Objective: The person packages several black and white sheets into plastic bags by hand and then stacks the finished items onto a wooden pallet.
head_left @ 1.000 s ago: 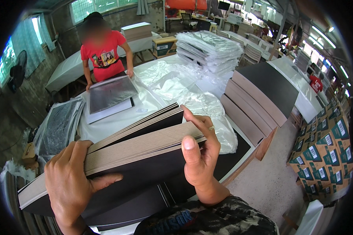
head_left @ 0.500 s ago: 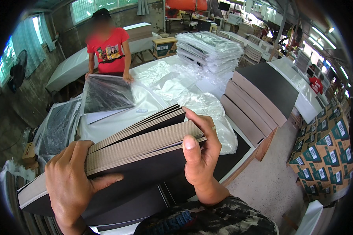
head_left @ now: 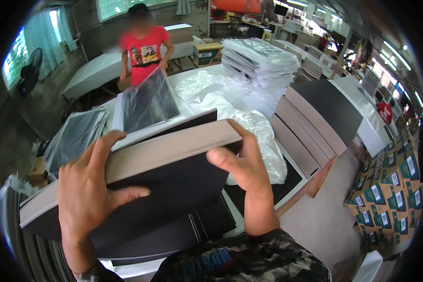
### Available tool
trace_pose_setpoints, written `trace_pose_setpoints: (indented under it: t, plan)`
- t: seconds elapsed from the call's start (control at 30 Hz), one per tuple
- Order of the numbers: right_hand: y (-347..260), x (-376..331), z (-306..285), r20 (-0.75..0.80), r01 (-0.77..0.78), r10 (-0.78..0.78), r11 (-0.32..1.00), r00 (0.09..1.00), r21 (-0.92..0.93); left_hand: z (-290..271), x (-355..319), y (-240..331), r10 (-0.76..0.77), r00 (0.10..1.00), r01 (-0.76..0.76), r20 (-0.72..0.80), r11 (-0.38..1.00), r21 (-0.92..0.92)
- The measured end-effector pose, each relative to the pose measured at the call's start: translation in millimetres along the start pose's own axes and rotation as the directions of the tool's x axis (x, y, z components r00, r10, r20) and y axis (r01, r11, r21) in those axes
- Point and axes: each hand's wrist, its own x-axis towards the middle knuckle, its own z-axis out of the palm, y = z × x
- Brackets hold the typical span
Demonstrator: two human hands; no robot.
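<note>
Both hands, left hand (head_left: 87, 195) and right hand (head_left: 242, 164), had squared the loose fan of dark sheets (head_left: 169, 181) into one tight gripped block, apparently ready for bagging.

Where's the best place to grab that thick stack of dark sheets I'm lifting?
Probably at its two short ends, one from each side, as the left hand and right hand do now: the stack is wide, thick and tilted, so thumbs over the face and fingers behind should steady it.

Workshop: concrete floor (head_left: 329, 225), curtained window (head_left: 42, 35) (daylit), white table (head_left: 91, 75).
</note>
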Motion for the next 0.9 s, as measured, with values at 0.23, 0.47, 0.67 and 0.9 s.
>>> trace_pose_setpoints:
  t: [0.23, 0.47, 0.67, 0.9]
  plan:
    - [41.2, 1.2, 10.5, -0.007, -0.031, 0.035, 0.949, 0.999, 0.313, -14.1, 2.7, -13.3, 0.110, 0.981, -0.082, 0.160, 0.982, -0.169]
    - [80.6, -15.6, -9.0, 0.202, -0.175, 0.106, 0.915, 0.974, 0.364, -34.3, -15.0, -23.7, 0.064, 0.945, -0.017, 0.321, 0.989, -0.149]
    - [79.1, -20.0, -6.8, 0.189, -0.128, 0.060, 0.918, 0.980, 0.375, -40.0, -37.4, -36.2, 0.098, 0.969, -0.063, 0.227, 0.986, -0.158]
    - [78.2, -13.8, -2.8, 0.187, -0.168, 0.092, 0.879, 0.978, 0.447, -35.4, -20.3, -50.4, 0.178, 0.945, -0.109, 0.276, 0.963, -0.246]
